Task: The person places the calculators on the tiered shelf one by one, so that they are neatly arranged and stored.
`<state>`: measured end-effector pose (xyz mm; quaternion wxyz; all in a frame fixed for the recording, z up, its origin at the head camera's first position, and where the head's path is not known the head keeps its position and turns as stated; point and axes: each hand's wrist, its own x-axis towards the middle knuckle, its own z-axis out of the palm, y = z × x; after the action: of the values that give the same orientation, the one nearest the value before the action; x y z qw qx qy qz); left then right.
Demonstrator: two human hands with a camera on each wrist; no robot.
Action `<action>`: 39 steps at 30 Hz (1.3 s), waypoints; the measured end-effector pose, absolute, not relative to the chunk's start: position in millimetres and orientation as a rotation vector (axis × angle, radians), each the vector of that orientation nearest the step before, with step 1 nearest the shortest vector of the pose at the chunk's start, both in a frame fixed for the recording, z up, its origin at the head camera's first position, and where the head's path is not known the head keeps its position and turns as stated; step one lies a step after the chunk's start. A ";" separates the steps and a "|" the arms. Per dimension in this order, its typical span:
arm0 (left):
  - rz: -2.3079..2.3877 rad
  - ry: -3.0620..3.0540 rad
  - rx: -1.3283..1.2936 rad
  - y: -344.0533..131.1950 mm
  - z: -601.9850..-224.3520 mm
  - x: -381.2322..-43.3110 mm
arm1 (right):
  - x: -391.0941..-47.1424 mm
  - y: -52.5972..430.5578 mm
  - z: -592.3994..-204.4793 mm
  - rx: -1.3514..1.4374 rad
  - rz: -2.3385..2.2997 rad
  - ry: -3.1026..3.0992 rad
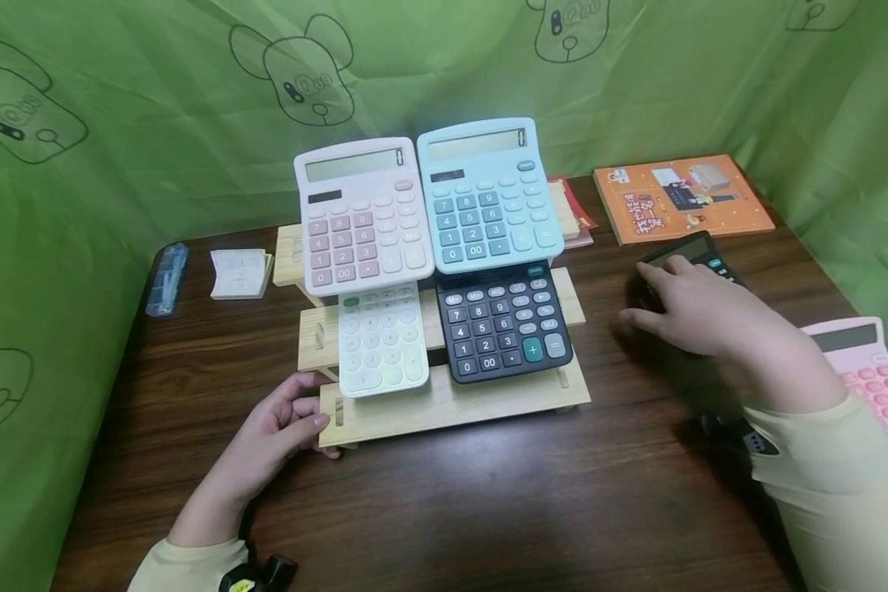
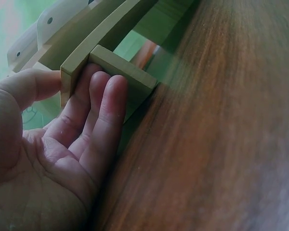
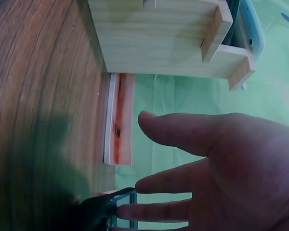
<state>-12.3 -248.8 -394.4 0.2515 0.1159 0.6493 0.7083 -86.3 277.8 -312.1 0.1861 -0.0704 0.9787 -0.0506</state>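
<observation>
A stepped wooden stand [image 1: 444, 415] carries a white-and-pink calculator [image 1: 363, 218] and a light blue calculator [image 1: 488, 197] on top, with a pale green calculator [image 1: 382, 341] and a black calculator [image 1: 505, 325] lower down. My left hand [image 1: 284, 423] grips the left end of its bottom step; in the left wrist view the thumb meets the board's edge [image 2: 67, 82] and the fingers curl beneath. At the right, my right hand [image 1: 710, 308] is over another black calculator [image 1: 691, 247], hiding much of it. Its fingers [image 3: 164, 184] reach to that calculator's edge, thumb held apart.
An orange book [image 1: 681, 201] lies at the back right. At the right edge is a pink calculator [image 1: 851, 337], partly behind the right forearm. Left of the stand are a white paper pad [image 1: 240, 273] and a bluish translucent item [image 1: 167, 279]. Green cloth [image 1: 192, 123] surrounds the table.
</observation>
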 end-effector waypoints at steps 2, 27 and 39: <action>1.924 1.758 0.311 -248.7 -394.3 -12.1 | -85.4 277.1 -310.0 -0.216 -0.173 2.758; 1.904 1.770 0.344 -248.6 -391.3 -13.2 | -99.7 309.7 -344.4 -0.043 -0.192 2.765; 1.916 1.759 0.347 -249.5 -393.5 -13.3 | -98.5 302.8 -349.1 -0.065 -0.106 2.779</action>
<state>-13.3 -249.5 -393.5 0.2558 0.1279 0.6479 0.7060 -98.5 302.8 -349.1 0.1791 -0.0230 0.9829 -0.0373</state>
